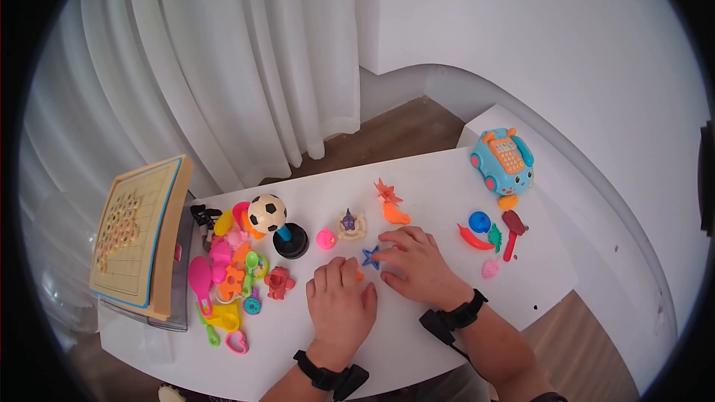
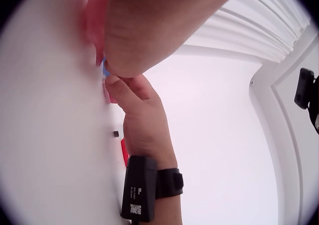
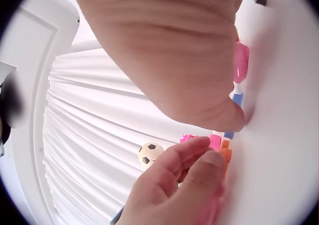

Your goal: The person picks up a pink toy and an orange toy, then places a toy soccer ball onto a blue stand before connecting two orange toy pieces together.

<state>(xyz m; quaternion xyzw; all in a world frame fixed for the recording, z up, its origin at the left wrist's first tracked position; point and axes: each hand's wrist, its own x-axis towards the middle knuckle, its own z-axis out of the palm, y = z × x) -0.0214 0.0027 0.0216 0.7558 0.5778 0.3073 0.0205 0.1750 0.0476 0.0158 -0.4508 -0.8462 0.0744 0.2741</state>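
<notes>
My two hands lie side by side on the white table (image 1: 439, 179). The left hand (image 1: 339, 298) rests flat with straight fingers, and a small orange piece (image 1: 360, 275) peeks out beside its fingertips. The right hand (image 1: 417, 260) lies with its fingers loosely spread. Its thumb touches a small blue star (image 1: 370, 256) that sits between the two hands. In the right wrist view the thumb presses the table next to the blue star (image 3: 238, 99). I cannot tell if the star is pinched.
A soccer ball (image 1: 267, 212) on a black stand (image 1: 290, 242) and a pile of colourful plastic toys (image 1: 227, 268) lie to the left. A peg board (image 1: 138, 227) sits on a grey box at the left edge. A blue toy phone (image 1: 503, 160) and a red chilli (image 1: 474, 238) lie to the right.
</notes>
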